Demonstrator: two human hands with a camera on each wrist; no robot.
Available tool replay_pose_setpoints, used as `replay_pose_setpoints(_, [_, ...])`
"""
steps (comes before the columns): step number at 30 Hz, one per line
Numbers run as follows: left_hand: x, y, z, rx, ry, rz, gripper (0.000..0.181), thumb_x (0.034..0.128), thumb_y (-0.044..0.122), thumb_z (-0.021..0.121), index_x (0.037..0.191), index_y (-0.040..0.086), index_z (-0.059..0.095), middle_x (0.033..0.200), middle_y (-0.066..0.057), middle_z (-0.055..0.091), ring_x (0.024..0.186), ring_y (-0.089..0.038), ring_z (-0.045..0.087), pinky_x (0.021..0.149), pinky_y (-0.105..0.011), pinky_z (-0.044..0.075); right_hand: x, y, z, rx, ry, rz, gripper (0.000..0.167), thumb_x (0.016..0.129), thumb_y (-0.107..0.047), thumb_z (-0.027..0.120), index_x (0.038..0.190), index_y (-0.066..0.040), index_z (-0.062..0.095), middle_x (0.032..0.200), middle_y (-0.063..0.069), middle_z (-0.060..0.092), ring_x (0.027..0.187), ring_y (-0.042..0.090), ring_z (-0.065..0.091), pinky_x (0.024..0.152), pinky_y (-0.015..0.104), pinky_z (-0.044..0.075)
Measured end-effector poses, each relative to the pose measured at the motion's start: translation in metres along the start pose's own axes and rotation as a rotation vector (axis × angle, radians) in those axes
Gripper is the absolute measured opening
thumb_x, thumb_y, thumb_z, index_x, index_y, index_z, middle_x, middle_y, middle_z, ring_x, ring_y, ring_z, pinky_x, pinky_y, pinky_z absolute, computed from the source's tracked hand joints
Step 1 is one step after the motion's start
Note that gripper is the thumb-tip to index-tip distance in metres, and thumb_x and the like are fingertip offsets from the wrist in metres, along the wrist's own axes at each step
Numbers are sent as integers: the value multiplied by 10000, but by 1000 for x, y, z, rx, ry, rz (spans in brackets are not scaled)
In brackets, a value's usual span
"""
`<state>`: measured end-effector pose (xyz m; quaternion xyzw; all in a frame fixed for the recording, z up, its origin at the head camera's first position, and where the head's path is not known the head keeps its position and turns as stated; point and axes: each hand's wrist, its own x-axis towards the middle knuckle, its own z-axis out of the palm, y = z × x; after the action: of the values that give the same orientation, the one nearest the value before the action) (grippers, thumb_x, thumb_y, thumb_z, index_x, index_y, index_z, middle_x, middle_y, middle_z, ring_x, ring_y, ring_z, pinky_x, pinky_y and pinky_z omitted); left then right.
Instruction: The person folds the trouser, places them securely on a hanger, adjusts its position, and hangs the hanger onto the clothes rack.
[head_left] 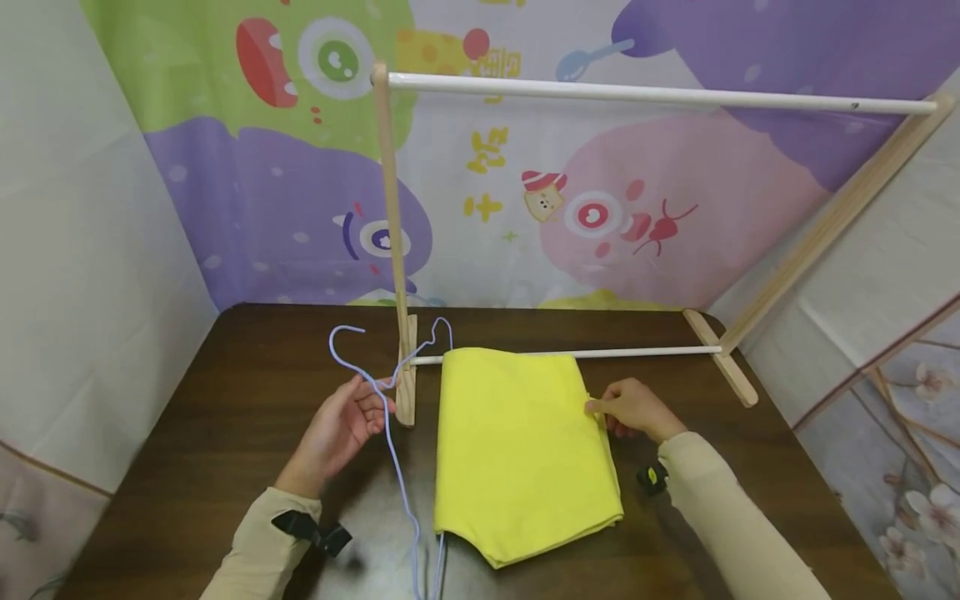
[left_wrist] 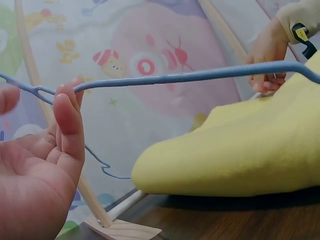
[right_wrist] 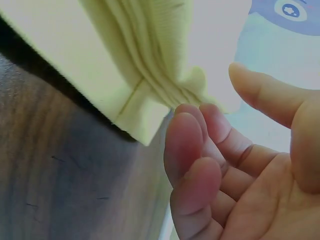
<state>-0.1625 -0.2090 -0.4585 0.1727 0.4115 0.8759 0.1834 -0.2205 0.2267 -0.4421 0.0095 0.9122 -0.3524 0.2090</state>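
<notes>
A pale blue wire clothes hanger (head_left: 402, 479) is held by my left hand (head_left: 335, 435) at its neck, with fingers curled behind the wire. Its hook points up and left. In the left wrist view the fingertips meet the hanger (left_wrist: 165, 79) just below the neck. The folded yellow cloth (head_left: 521, 454) covers the hanger's far side; wire emerges at its top left and bottom left. My right hand (head_left: 632, 408) is at the cloth's right edge. In the right wrist view its fingertips touch the layered, hemmed cloth (right_wrist: 135, 45), thumb apart from the fingers.
Behind the cloth stands a rack with wooden side posts (head_left: 393, 192), a white top rail (head_left: 637, 92) and a low white bar (head_left: 645, 352). Its feet rest on the dark wooden table (head_left: 202, 433). A cartoon-printed curtain (head_left: 480, 250) hangs behind.
</notes>
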Motion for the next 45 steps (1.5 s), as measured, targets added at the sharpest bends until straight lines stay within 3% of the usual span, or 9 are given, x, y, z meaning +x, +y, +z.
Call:
replay_pose_setpoints(3, [1,0,-1,-58,1,-16,575,1092,278,128,1153,82,666,928,-56,737,767,-89,651,677,-164,513,-1,-1,-3,-2,1,0,359,920,-345,662,869,8,618,684,108,629,518,149,520,487,289,434])
replay_pose_setpoints(6, [2,1,0,-65,53,-33,548,1094,242,159,1108,86,684,889,-47,739,751,-89,659,658,-160,511,-1,-4,-5,0,10,1,366,934,-353,642,898,11,619,683,97,620,527,156,529,496,300,441])
replay_pose_setpoints(14, [6,1,7,-17,199,-68,409,1080,141,257,967,131,650,771,-13,733,674,-74,670,582,-150,494,-7,-11,-10,18,24,-31,331,962,-336,606,859,-23,589,648,54,576,524,153,521,499,317,446])
replay_pose_setpoints(21, [11,0,8,89,299,-102,418,1050,74,303,917,178,686,914,75,716,752,-43,633,688,-176,486,-8,-16,-16,23,37,-40,318,962,-356,602,813,-77,574,684,88,597,539,159,520,498,312,433])
replay_pose_setpoints(27, [16,2,9,114,374,-189,382,1049,102,355,874,198,681,797,99,673,700,-13,595,639,-155,460,-10,-19,-15,30,56,-61,345,965,-361,597,837,-41,594,678,88,594,548,183,531,501,309,435])
replay_pose_setpoints(30, [19,2,7,90,361,-212,393,1046,84,356,870,192,691,756,87,660,696,-14,600,631,-148,464,-11,-20,-15,34,63,-76,362,970,-353,592,881,-3,610,682,84,594,562,192,543,513,311,447])
replay_pose_setpoints(35, [20,3,5,39,278,-214,396,1051,68,350,948,154,722,868,45,728,752,-30,632,676,-148,505,-14,-19,-13,33,72,-95,330,976,-328,587,870,-17,621,680,84,597,568,217,560,519,320,451])
replay_pose_setpoints(40, [26,8,5,26,327,-245,327,1053,182,419,931,144,720,859,41,726,693,-33,608,654,-146,505,-14,-24,-13,37,85,-137,299,977,-303,585,810,-56,611,687,130,605,570,261,561,536,360,477])
replay_pose_setpoints(45, [30,7,2,-14,344,-247,358,1048,99,398,898,121,723,797,47,709,655,-24,606,621,-135,503,-14,-27,-10,45,89,-156,300,978,-303,584,804,-60,609,689,137,610,593,284,574,546,346,483])
